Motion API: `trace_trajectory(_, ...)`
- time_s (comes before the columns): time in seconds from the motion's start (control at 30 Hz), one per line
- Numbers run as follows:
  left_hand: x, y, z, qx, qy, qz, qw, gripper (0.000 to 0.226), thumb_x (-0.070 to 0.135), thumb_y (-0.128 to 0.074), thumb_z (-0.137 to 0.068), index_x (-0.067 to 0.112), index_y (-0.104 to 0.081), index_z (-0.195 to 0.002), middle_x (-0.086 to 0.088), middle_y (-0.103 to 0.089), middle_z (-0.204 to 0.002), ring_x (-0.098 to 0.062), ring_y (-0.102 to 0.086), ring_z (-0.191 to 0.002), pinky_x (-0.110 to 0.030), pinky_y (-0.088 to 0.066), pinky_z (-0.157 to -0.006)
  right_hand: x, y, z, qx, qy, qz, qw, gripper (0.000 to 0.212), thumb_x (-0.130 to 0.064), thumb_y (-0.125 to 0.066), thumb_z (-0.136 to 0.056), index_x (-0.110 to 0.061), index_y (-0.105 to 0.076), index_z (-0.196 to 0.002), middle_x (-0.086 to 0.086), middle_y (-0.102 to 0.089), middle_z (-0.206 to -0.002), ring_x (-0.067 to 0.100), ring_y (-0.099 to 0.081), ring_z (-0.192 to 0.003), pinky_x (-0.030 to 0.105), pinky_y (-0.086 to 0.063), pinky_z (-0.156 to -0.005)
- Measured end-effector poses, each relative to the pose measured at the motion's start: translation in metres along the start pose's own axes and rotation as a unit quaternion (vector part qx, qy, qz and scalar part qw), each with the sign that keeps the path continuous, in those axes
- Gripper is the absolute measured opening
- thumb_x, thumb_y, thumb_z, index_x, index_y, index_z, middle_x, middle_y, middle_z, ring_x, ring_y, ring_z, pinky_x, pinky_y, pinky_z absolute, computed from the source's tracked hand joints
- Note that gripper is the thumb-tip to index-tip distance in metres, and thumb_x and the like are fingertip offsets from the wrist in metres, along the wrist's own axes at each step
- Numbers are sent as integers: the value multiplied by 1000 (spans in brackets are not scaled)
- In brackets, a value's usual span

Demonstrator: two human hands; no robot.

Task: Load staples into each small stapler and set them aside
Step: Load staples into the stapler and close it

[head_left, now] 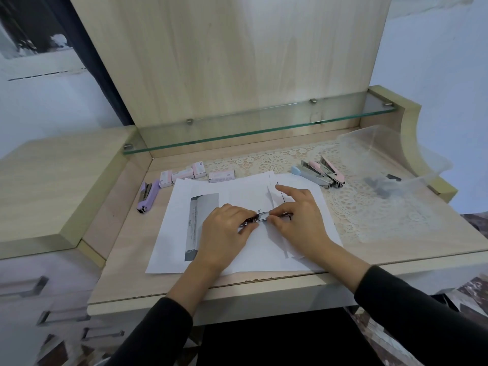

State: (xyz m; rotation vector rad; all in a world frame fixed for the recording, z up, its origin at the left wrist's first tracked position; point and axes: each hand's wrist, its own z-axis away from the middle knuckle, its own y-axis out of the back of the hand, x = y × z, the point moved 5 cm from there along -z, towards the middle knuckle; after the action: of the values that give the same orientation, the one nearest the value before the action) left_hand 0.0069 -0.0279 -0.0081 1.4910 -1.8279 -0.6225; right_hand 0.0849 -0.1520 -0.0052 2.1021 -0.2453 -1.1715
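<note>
A small stapler (261, 217) with its metal channel exposed lies over the white paper (182, 207) at the desk's middle. My left hand (224, 232) grips its left end. My right hand (295, 217) pinches its right part with thumb and fingers, index finger stretched out. A purple stapler (148, 196) rests at the left of the desk. A blue stapler (309, 173) and a pink stapler (331, 171) lie together at the back right. Several pink staple boxes (195, 173) stand behind the paper.
A clear plastic container (383, 154) with dark bits sits at the right on a lace mat (369, 207). A glass shelf (258, 128) runs across the back. A raised wooden counter (52, 180) borders the left side.
</note>
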Motion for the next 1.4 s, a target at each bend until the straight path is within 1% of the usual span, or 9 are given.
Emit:
trace_trajectory(0.2, 1, 0, 0, 5, -11, -4, 1000, 27, 33, -55, -77, 12, -71, -79, 2, -70, -74, -9, -53, -72, -21, -40, -66, -5, 1, 4, 32, 17, -19, 999, 2, -11, -74, -70, -10, -75, -71, 9, -63, -114, 32, -49, -106, 47, -43, -86)
trace_trajectory(0.27, 1, 0, 0, 8, -9, -2, 1000, 26, 32, -55, -76, 12, -71, -79, 2, -70, -74, -9, -51, -74, -21, -40, -66, -8, 7, 4, 85, 43, 19, 995, 4, -18, -73, -62, -14, -73, -61, 8, -64, -86, 32, -55, -82, 40, -41, -68)
trace_trajectory(0.33, 0, 0, 0, 11, -8, -1, 1000, 26, 32, -55, -76, 12, -71, -79, 2, -70, -74, -9, -50, -75, -21, -40, -66, -8, 12, 2, 102, 34, 56, 993, 8, -23, -75, -63, -16, -74, -64, 3, -53, -73, 29, -52, -74, 33, -27, -69)
trace_trajectory(0.43, 0, 0, 0, 14, -10, -1, 1000, 26, 32, -55, -76, 12, -71, -79, 2, -70, -74, -9, -50, -75, -21, -39, -66, -2, 11, 1, 38, -16, 67, 997, 10, -23, -71, -75, -16, -75, -80, -6, -43, -76, 23, -50, -88, 25, -14, -70)
trace_trajectory(0.57, 0, -1, 0, 13, -14, -6, 1000, 26, 32, -56, -77, 12, -72, -79, 2, -70, -74, -9, -51, -74, -21, -39, -66, -3, 7, -1, 4, -35, 61, 998, 10, -23, -68, -77, -17, -74, -82, -9, -40, -75, 19, -51, -92, 26, -18, -72)
trace_trajectory(0.93, 0, 0, 0, 15, -16, -15, 1000, 26, 32, -55, -76, 12, -71, -79, 2, -70, -74, -10, -53, -71, -21, -39, -65, -3, 0, -1, -12, -106, -21, 994, 12, -29, -74, -73, -21, -68, -66, -7, -47, -79, 17, -54, -88, 31, -33, -85)
trace_trajectory(1.03, 0, 0, 0, 15, -15, -14, 1000, 26, 31, -55, -76, 12, -71, -78, 2, -70, -74, -10, -54, -71, -21, -39, -65, -5, 2, 1, 10, -105, -66, 992, 29, -27, -76, -70, -33, -56, -51, -6, -50, -76, 18, -55, -82, 43, -41, -88)
trace_trajectory(1.17, 0, 0, 0, 16, -9, -15, 1000, 26, 32, -55, -76, 12, -71, -78, 2, -70, -73, -11, -55, -70, -20, -37, -65, -5, 3, 1, 22, -106, -86, 990, 36, -21, -76, -69, -37, -51, -48, -5, -50, -74, 17, -55, -76, 45, -43, -85)
trace_trajectory(1.4, 0, -1, 0, 6, -1, -10, 1000, 19, 28, -66, -72, 12, -72, -79, 2, -71, -74, -10, -53, -72, -21, -39, -65, 7, 6, 3, 25, -113, -129, 985, 12, -12, -74, -71, -16, -68, -62, -10, -47, -70, 3, -48, -62, 15, -36, -62)
